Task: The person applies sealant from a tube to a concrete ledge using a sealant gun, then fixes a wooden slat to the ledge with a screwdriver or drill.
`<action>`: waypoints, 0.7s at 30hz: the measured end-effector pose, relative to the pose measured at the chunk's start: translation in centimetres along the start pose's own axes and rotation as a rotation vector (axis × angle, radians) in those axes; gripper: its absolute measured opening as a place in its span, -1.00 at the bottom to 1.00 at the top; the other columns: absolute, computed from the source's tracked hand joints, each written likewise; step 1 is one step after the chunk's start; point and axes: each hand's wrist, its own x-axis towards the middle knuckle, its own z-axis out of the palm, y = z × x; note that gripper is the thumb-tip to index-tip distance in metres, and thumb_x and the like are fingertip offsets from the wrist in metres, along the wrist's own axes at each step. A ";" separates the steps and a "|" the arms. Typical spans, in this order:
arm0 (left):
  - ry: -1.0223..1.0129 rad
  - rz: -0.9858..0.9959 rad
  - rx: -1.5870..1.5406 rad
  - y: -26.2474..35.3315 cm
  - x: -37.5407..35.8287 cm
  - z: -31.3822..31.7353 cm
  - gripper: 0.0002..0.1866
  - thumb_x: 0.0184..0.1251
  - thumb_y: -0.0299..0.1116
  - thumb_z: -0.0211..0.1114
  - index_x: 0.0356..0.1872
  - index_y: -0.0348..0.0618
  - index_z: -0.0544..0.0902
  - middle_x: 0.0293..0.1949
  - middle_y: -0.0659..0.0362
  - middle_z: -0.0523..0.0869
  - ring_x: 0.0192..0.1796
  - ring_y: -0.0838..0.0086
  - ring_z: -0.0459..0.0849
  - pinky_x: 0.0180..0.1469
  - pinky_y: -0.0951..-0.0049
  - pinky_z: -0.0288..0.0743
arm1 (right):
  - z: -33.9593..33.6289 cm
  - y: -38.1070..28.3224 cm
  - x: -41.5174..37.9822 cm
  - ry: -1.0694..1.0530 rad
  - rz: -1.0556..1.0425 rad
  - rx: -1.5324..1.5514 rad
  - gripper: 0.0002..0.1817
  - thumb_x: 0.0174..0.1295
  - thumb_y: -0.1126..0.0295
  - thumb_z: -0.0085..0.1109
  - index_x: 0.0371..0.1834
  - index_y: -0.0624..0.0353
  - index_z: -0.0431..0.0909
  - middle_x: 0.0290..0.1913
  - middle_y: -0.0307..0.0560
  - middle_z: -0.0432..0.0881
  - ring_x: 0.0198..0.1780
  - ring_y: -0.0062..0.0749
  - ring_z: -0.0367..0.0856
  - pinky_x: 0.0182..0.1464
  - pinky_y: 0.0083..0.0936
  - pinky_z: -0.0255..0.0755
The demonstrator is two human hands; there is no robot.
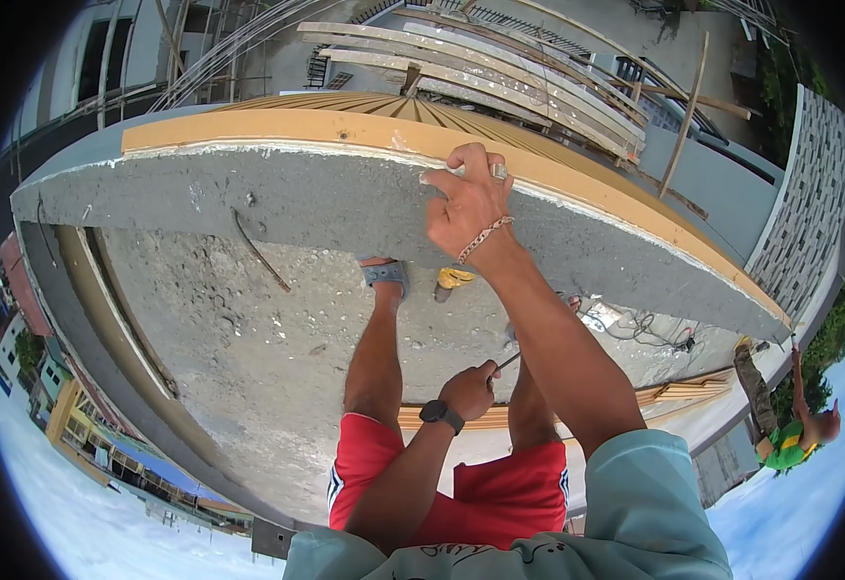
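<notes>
My right hand (471,203), with a ring and a chain bracelet, reaches up to the tan slatted panel (345,126) along the top of the grey wall (316,193). Its fingers curl on the panel's edge, and the thumb lies on the near side. Down by my legs, my left hand (469,391), with a black watch at the wrist, is closed around a thin dark metal rod (510,362). The rod's far end passes behind my right arm, so its kind is hidden. A whitish strip runs between panel and wall.
A yellow tool (453,280) rests on the rough concrete floor (200,319) by my sandalled foot. A bent rebar (260,253) sticks out of the wall. Cables (644,329) lie at right. Another person (789,440) touches the wall's far right end. Scaffold planks (500,72) stand beyond.
</notes>
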 end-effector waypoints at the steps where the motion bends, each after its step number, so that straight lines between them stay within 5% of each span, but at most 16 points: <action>1: -0.009 -0.012 0.002 0.1 -0.1 0.0 -0.79 0.21 -0.47 -0.02 -0.13 -0.15 0.44 -0.33 -0.09 0.61 -0.23 0.06 0.58 -0.22 0.15 0.39 | -0.2 0.1 0.1 -0.009 0.043 0.033 -0.60 -0.22 0.50 0.04 -0.21 0.07 0.64 -0.19 -0.05 0.32 -0.09 -0.09 0.23 -0.07 -0.15 0.14; 9: 0.008 -0.004 0.002 0.3 -0.2 -0.3 -0.79 0.21 -0.46 -0.03 -0.13 -0.15 0.45 -0.35 -0.09 0.61 -0.25 0.06 0.59 -0.23 0.14 0.39 | 1.3 1.2 5.0 -0.107 -0.141 0.026 -0.56 -0.16 0.52 0.01 -0.16 -0.12 0.64 -0.12 -0.08 0.30 -0.04 -0.12 0.23 -0.01 -0.17 0.14; 11: 0.001 -0.006 -0.012 0.3 -0.3 -0.3 -0.79 0.21 -0.46 -0.03 -0.13 -0.15 0.45 -0.36 -0.09 0.61 -0.26 0.06 0.59 -0.23 0.14 0.39 | 1.2 1.3 6.0 -0.321 -0.134 -0.043 -0.54 -0.10 0.38 -0.02 -0.06 -0.22 0.59 0.01 -0.10 0.26 0.11 -0.05 0.13 0.08 -0.09 0.07; 21: 0.004 0.006 -0.020 0.4 -0.4 -0.6 -0.77 0.19 -0.48 -0.02 -0.12 -0.15 0.45 -0.35 -0.10 0.62 -0.24 0.05 0.59 -0.23 0.13 0.39 | 1.2 1.6 4.6 -0.296 -0.165 -0.041 -0.57 -0.15 0.48 0.03 -0.16 -0.13 0.66 -0.10 -0.13 0.30 0.03 -0.13 0.17 0.01 -0.08 0.09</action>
